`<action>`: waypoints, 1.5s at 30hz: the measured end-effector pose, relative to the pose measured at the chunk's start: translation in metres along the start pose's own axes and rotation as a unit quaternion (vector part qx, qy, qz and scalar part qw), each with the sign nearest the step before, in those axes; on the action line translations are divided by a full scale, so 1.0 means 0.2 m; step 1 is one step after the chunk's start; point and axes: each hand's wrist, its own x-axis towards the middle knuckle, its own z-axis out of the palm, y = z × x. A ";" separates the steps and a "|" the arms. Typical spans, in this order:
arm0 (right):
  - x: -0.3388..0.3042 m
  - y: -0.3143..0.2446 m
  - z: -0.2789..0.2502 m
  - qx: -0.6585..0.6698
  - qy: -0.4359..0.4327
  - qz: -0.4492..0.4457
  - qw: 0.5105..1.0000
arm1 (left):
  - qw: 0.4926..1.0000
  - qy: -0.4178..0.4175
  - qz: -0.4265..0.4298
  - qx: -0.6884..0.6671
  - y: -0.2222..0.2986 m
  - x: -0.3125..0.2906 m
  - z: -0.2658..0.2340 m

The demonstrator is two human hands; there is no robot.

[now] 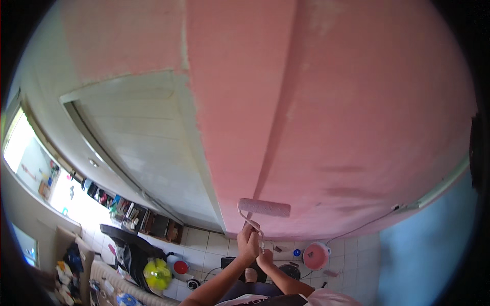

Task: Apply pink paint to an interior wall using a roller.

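A paint roller (265, 207) with a pinkish sleeve lies level against, or just in front of, the lower part of a pink wall (337, 127). Its bent wire frame curves back toward me. My left hand (248, 245) is closed around the roller's handle below the frame. Lower and slightly to the right, my right hand (265, 258) is also closed at the handle's lower end, its grip partly hidden. Pink paint covers the wall up to a ragged edge beside a whitish door (138, 132).
On the tiled floor stand a pink tub (316, 256), a dark round container (291, 271) and a small blue lid (297, 252). A red-filled bowl (180, 266), a yellow-green fan (157, 274) and a black chair (130, 250) are at left. A cable (352, 230) runs along the wall.
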 end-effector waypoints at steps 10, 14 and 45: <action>-0.20 0.29 -0.39 -0.239 0.107 -0.061 0.963 | 0.973 -0.177 -0.121 0.086 -0.14 -0.21 0.06; -0.29 0.43 -0.29 -0.194 0.135 -0.015 0.972 | 0.951 -0.240 -0.108 0.160 -0.11 -0.23 0.05; -0.40 0.12 -0.45 0.097 0.192 0.044 0.976 | 0.920 -0.386 0.026 0.063 0.22 -0.17 0.10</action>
